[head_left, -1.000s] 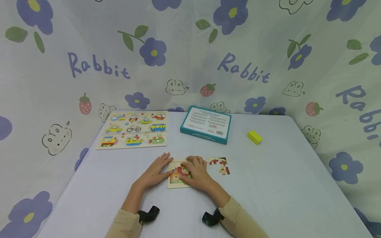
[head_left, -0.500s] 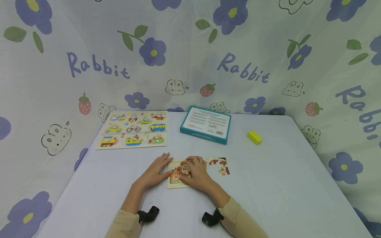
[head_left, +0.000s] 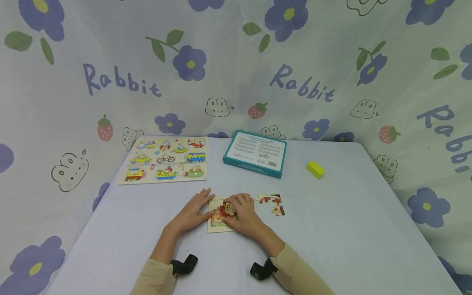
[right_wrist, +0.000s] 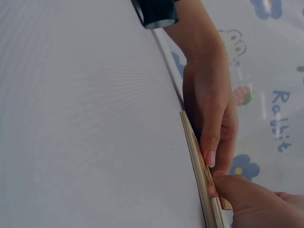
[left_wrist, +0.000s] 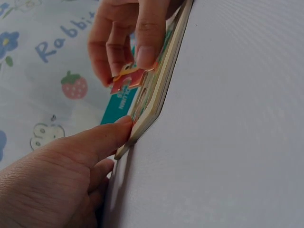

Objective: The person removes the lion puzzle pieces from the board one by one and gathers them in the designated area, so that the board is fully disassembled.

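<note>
Apparently at piece-fitting step | right hand [head_left: 245, 215]: thumb and fingertips pinch red-and-yellow jigsaw piece [left_wrist: 127, 81], tilted, over square pale-wood puzzle tray [head_left: 220, 230], lower centre of frame | left hand [head_left: 191, 214]: fingers extended, nothing gripped, thumb on tray's left side | next, likely: align tabs, press flat

1 L hand [head_left: 191, 214], mine: back up, fingers fwd & mostly straight, thumb out twd R. 1 R hand [head_left: 244, 212], mine: fingers bent, pinching w/ thumb. My L forearm [head_left: 167, 245] & R forearm [head_left: 273, 241]: slanted inward, thumb tips nr each other.
</note>
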### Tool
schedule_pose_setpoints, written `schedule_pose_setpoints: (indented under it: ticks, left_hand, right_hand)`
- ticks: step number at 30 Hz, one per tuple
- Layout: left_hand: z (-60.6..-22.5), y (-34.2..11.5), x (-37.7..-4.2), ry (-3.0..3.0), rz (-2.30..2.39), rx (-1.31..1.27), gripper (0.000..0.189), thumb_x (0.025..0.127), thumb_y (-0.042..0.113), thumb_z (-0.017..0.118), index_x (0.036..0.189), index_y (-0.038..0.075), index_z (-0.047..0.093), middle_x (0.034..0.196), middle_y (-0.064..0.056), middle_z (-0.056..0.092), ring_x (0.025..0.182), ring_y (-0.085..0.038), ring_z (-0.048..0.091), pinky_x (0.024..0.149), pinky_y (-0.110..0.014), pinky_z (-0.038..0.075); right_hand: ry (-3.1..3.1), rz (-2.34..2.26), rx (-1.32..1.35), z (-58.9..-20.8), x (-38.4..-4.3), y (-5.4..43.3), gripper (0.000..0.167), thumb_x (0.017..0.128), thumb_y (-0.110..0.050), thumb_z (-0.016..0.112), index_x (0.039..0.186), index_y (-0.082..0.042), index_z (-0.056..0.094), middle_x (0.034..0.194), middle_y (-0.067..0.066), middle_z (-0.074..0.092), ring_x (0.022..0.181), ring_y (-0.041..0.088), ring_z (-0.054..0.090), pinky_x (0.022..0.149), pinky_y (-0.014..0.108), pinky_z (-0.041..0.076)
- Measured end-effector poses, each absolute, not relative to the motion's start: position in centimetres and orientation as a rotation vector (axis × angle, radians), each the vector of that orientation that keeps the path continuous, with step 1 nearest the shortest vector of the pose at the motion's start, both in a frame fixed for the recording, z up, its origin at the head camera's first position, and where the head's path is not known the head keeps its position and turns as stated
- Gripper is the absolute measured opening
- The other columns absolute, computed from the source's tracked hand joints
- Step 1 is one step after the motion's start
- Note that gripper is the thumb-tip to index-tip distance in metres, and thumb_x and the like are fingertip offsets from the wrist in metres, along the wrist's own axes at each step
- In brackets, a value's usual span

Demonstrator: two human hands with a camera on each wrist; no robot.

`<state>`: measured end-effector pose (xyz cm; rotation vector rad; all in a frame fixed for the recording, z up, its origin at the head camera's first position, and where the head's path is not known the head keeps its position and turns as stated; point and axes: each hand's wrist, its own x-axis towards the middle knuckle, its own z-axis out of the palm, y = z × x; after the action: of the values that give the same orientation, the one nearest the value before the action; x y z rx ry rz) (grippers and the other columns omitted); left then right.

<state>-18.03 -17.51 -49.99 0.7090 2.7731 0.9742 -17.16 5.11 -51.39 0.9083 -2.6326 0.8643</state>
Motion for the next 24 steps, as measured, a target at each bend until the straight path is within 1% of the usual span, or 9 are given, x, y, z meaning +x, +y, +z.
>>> schedule_pose_setpoints:
  ticks: [6,9,11,15,20,24]
  left_hand:
    - [-49.78,-17.56,-17.99,2.754,0.987,0.720,0.061,0.087,0.038,0.060,0.137,0.007,0.042,0.149,-0.011,0.024,0.138,-0.028,0.015,0.111,-0.045,0.011]
    - [-49.71,-17.56,-17.97,2.748,0.981,0.720,0.061,0.087,0.037,0.060,0.137,0.007,0.042,0.149,-0.011,0.024,0.138,-0.028,0.014,0.111,-0.045,0.011]
    - [-49.71,-17.60,-17.91,2.750,0.977,0.715,0.061,0.087,0.037,0.060,0.137,0.007,0.042,0.149,-0.011,0.024,0.138,-0.028,0.014,0.111,-0.045,0.011]
    - [-49.88,-17.66,-17.92,2.752,0.980,0.703,0.061,0.087,0.037,0.061,0.137,0.007,0.042,0.149,-0.011,0.025,0.138,-0.028,0.015,0.111,-0.045,0.011]
    - [-50.13,-17.66,-18.14,2.761,0.965,0.698,0.062,0.087,0.040,0.059,0.138,0.009,0.042,0.149,-0.010,0.025,0.138,-0.027,0.015,0.111,-0.043,0.012]
    - [-50.10,-17.72,-18.07,2.759,0.973,0.689,0.061,0.087,0.040,0.059,0.137,0.009,0.043,0.149,-0.009,0.024,0.138,-0.026,0.015,0.111,-0.044,0.012]
  right_hand:
    - [-2.504,0.914,0.935,-51.37,-17.16,5.17,0.027,0.085,-0.024,0.065,0.110,-0.016,0.057,0.105,-0.003,0.053,0.107,0.019,0.039,0.090,0.041,0.031]
    - [-2.459,0.980,0.950,-51.24,-17.09,5.21,0.022,0.086,-0.019,0.063,0.107,-0.014,0.059,0.100,-0.004,0.057,0.104,0.017,0.043,0.089,0.040,0.032]
    - [-2.446,1.028,0.959,-51.20,-17.02,5.16,0.020,0.086,-0.016,0.063,0.106,-0.013,0.060,0.096,-0.004,0.059,0.101,0.015,0.045,0.088,0.039,0.033]
    - [-2.428,1.072,0.959,-51.20,-17.03,5.16,0.018,0.088,-0.017,0.062,0.105,-0.013,0.060,0.093,-0.006,0.060,0.096,0.010,0.046,0.084,0.035,0.034]
    - [-2.330,1.121,0.866,-50.84,-17.30,5.41,0.017,0.086,-0.012,0.063,0.103,-0.010,0.062,0.089,-0.004,0.062,0.089,0.012,0.048,0.077,0.033,0.037]
    - [-2.275,1.141,0.830,-50.64,-17.31,5.46,0.016,0.085,-0.008,0.064,0.101,-0.008,0.062,0.086,-0.002,0.062,0.085,0.012,0.048,0.072,0.031,0.038]
